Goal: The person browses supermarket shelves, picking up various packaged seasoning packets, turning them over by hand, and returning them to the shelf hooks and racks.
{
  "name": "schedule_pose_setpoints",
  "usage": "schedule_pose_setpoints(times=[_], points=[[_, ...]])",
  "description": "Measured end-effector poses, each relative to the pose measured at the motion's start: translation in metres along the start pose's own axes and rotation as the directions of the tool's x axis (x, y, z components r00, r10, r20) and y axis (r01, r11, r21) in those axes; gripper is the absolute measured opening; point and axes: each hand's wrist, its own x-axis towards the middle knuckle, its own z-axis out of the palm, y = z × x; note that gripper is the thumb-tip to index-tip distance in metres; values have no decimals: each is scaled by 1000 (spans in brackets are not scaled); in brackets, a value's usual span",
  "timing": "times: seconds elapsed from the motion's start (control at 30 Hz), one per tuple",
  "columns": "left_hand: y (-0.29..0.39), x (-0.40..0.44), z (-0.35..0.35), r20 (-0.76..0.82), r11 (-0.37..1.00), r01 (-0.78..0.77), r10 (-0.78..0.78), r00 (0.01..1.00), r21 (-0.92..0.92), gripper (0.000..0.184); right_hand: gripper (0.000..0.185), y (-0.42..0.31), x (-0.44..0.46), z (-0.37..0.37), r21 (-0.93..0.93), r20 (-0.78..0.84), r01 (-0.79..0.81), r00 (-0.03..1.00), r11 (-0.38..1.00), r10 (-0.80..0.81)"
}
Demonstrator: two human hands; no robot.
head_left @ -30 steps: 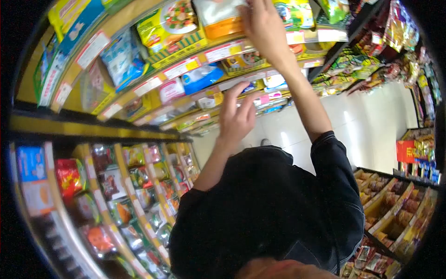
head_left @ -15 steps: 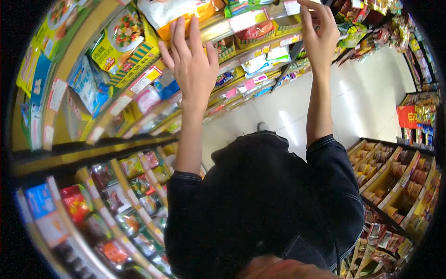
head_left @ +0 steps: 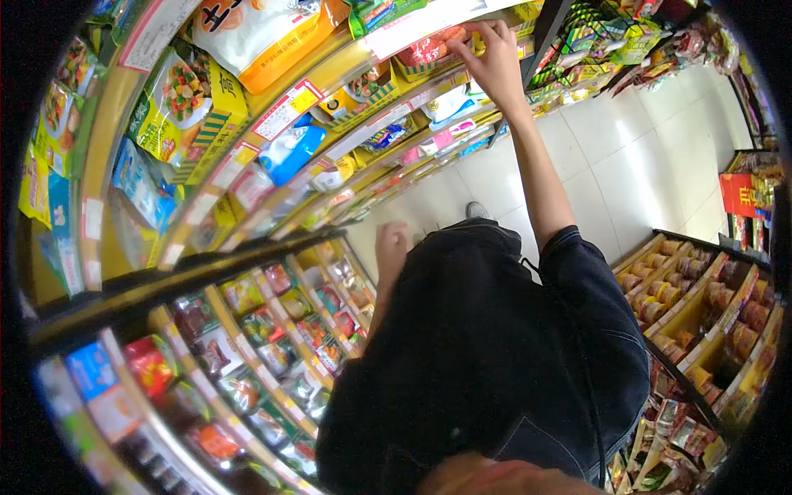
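Note:
My right hand (head_left: 497,68) reaches up to the edge of the upper shelf. Its thumb and index finger are apart, close to a red food packet (head_left: 433,48) and the white price strip (head_left: 404,31); I see nothing held. Lower down, my left hand (head_left: 391,246) hangs beside my body, slightly blurred. Its fingers look loosely bent and partly apart, with no item visible in it. A large orange and white bag (head_left: 268,37) rests on the upper shelf, left of my right hand. Beside that bag is a yellow-green packet (head_left: 177,107) in a yellow display box (head_left: 223,107).
Shelves of packaged food curve along the left, with a dark shelf rail (head_left: 181,280) below. A blue and white packet (head_left: 293,153) sits on a lower tier. Pale floor tiles (head_left: 594,173) lie right of my body. Slanted bins (head_left: 701,309) of packed goods stand at lower right.
My left hand has left the orange and white bag and dropped to my side. My right hand has shifted left in view and slightly down. The shelves appear shifted as well.

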Motion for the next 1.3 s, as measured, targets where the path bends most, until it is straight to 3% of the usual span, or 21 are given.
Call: schedule_pose_setpoints(times=[0.13,0.2,0.3,0.37,0.43,0.5,0.53,0.63,0.7,0.77,0.8,0.83,0.87,0.9,1.0,1.07,1.1,1.13,1.2,1.27,1.3], points=[[-25,-22,-4,-106,999,54,-54,993,-5,25,34,-2,9,-5,403,119,-207,978,891,173],[-23,-21,-7,-164,996,-15,29,986,86,24,25,-6,11,-11,470,81,-169,986,866,149],[22,1,-18,-242,997,23,-40,970,-70,20,18,-23,4,-27,584,157,-264,965,768,212],[58,20,-28,-282,974,33,-97,954,-224,16,18,-24,-14,-33,562,136,-235,972,793,192],[85,36,-33,-326,932,-47,-78,942,-359,17,19,-39,-37,-31,591,-65,-18,995,806,70],[108,47,-40,-335,942,-119,7,942,-314,20,21,-39,-65,-22,571,-152,18,985,821,85],[117,50,-41,-324,938,-154,48,945,-309,26,26,-33,-76,-19,515,-159,93,987,852,-11],[138,54,-37,-275,914,-258,172,946,-313,45,31,-28,-117,-13,554,-99,80,995,829,-29],[144,52,-39,-193,866,-264,198,961,-424,56,23,-59,-136,-28,662,49,-64,998,747,42],[148,40,-38,-47,761,-171,182,982,-625,65,22,-77,-162,-42,690,334,-356,929,631,159],[141,32,-36,54,680,-46,125,991,-732,64,20,-77,-184,-42,682,461,-487,865,546,195],[129,25,-34,162,580,82,87,983,-810,64,22,-101,-182,-44,679,532,-474,844,561,70],[119,17,-29,96,435,62,57,994,-898,61,20,-119,-180,-48,649,663,-618,745,443,68],[116,1,-43,131,409,119,0,991,-905,51,18,-133,-175,-51,582,778,-747,627,323,49],[89,-40,-75,1,334,54,-155,988,-941,33,16,-174,-121,-46,660,719,-501,637,560,-277],[74,-63,-100,-137,381,-25,-270,953,-924,27,17,-202,-91,-37,739,610,-405,740,538,-282],[76,-69,-115,-204,372,-67,-340,918,-926,23,15,-229,-68,-36,708,583,-312,765,633,-275],[74,-75,-133,-255,422,-105,-316,914,-900,23,16,-262,-46,-30,672,546,-224,794,706,-268],[73,-85,-163,-321,508,-138,-293,901,-850,23,25,-324,-4,-6,607,325,253,786,754,-525],[76,-94,-190,-357,589,-127,-293,887,-798,23,29,-386,17,16,649,414,146,756,747,-507],[77,-96,-200,-379,576,-167,-269,885,-800,25,28,-401,20,43,550,307,330,774,767,-553]])
